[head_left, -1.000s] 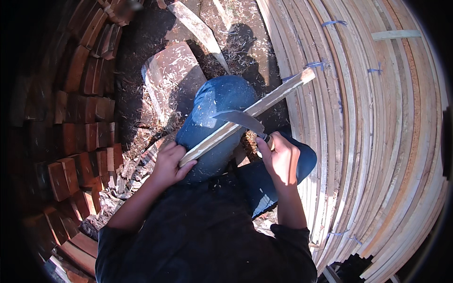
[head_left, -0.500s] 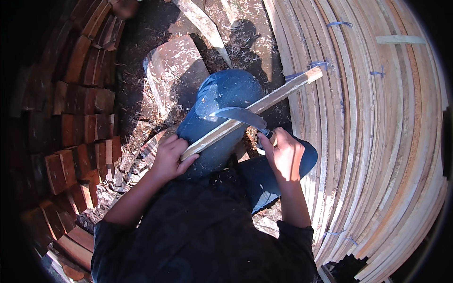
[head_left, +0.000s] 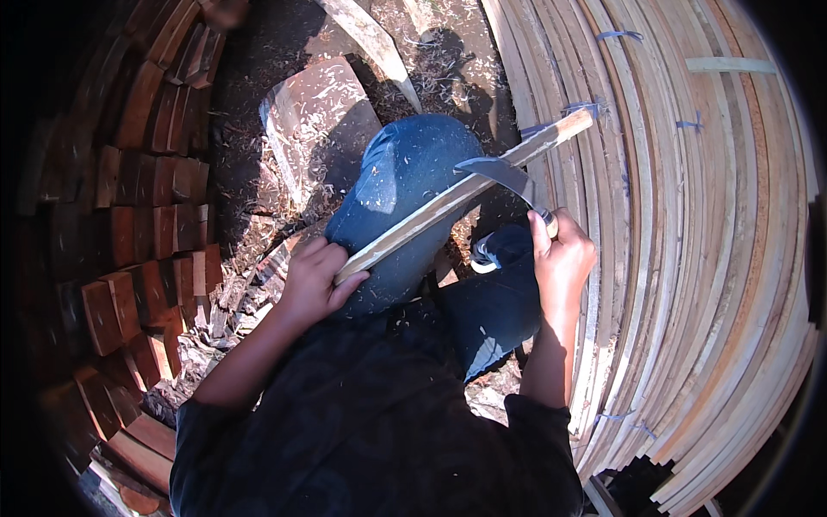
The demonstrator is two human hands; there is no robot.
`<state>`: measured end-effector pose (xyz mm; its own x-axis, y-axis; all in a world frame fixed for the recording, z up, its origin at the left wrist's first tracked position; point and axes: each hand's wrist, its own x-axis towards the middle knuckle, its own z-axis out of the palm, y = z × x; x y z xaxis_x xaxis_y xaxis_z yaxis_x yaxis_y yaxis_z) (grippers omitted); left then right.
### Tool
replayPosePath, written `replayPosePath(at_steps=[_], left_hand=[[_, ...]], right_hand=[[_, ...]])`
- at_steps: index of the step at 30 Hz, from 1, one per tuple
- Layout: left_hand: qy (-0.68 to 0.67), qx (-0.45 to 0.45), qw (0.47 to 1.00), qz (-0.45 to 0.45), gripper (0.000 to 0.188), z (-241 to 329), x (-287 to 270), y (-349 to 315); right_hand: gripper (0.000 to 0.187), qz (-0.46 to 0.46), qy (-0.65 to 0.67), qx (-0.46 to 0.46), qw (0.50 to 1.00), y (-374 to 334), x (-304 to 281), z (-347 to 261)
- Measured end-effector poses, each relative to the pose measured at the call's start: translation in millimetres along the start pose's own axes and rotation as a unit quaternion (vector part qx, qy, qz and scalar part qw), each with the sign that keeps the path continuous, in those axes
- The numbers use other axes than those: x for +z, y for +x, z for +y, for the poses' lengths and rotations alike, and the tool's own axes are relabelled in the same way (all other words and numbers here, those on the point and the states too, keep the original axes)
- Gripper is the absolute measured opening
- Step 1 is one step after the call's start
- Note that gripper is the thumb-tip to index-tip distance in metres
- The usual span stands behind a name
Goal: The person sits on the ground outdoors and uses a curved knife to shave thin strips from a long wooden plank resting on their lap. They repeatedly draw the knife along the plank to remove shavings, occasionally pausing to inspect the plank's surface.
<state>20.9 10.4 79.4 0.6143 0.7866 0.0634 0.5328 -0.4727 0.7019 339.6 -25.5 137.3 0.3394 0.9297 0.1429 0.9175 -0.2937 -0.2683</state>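
Note:
A narrow wooden strip (head_left: 422, 219) slants across my bent knee in blue jeans, its far end reaching up and right over the stacked boards. My left hand (head_left: 317, 283) is closed round its near end, thumb along the side. In my right hand (head_left: 564, 258) is the handle of a knife with a broad curved blade (head_left: 500, 175). The blade lies across the strip past its middle, tip pointing left. Whether the edge bites into the wood cannot be made out. My right fingers are wrapped round the handle and partly hide it.
Bundles of long pale boards (head_left: 680, 258), tied with blue strips, fill the right side. Stacked reddish-brown wood blocks (head_left: 129, 233) stand at the left. Ahead of my knee lie a flat wood slab (head_left: 332, 112) strewn with shavings and a pointed plank (head_left: 375, 43).
My right hand has moved right and slightly up, carrying the knife along the strip toward its far end. My left hand keeps its hold; the strip has barely shifted.

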Motion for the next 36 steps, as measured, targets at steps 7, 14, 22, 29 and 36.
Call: replayPosePath(at_steps=[7, 14, 22, 29, 36], left_hand=[[-0.017, 0.001, 1.0, 0.007, 0.034, 0, 2, 0], [-0.016, -0.005, 1.0, 0.006, 0.032, 0, 1, 2], [-0.018, 0.008, 1.0, 0.002, 0.032, -3, 3, 2], [-0.009, 0.022, 1.0, 0.007, 0.031, 0, 3, 7], [0.02, 0.003, 1.0, -0.006, 0.032, 5, 4, 6]], right_hand=[[0.034, -0.015, 0.028, -0.012, 0.999, -14, 6, -14], [0.037, 0.052, -0.038, -0.067, 0.996, 19, 8, 23], [0.036, 0.043, -0.006, -0.057, 0.997, 0, 11, -5], [0.039, 0.043, -0.018, -0.026, 0.999, 0, 7, 3], [0.035, 0.078, 0.039, -0.013, 0.996, 36, 3, 43]])
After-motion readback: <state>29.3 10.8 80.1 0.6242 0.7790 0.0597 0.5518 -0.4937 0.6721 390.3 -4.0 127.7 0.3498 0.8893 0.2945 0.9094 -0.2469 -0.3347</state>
